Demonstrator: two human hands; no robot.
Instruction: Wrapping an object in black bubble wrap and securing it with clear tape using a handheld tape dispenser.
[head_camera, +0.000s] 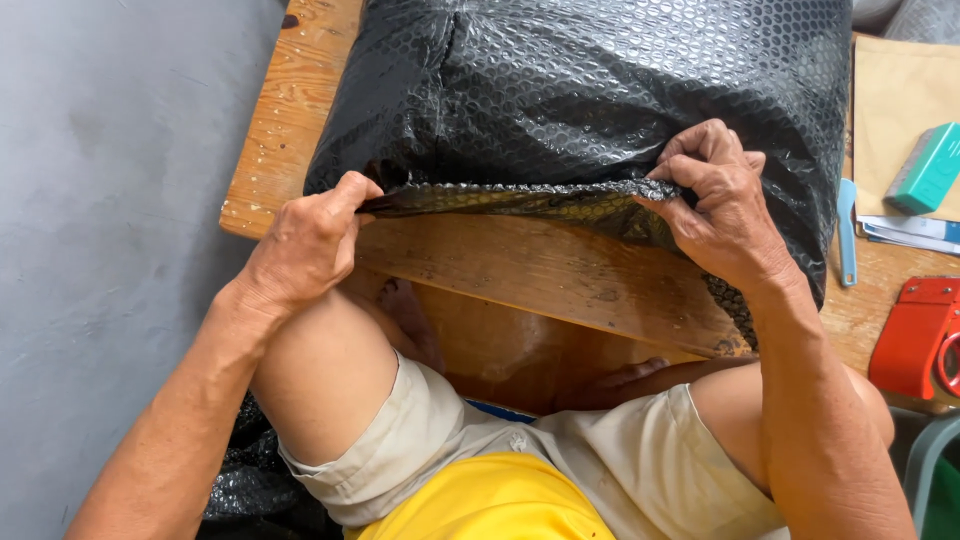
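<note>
Black bubble-wrapped bundle (600, 90): laid on the wooden surface (540, 270) at 12 o'clock, its near edge gripped at both ends. Left hand (305, 245), at 9 o'clock, is closed on the left end of that edge, thumb and fingers pinched together; right hand (715, 200), at 2 o'clock, is curled tight over the right end. At 3 o'clock on the surface are noted a brown envelope (895, 100), a teal block (928, 168), a pale blue cutter (847, 230) and a red tape dispenser (920, 335).
</note>
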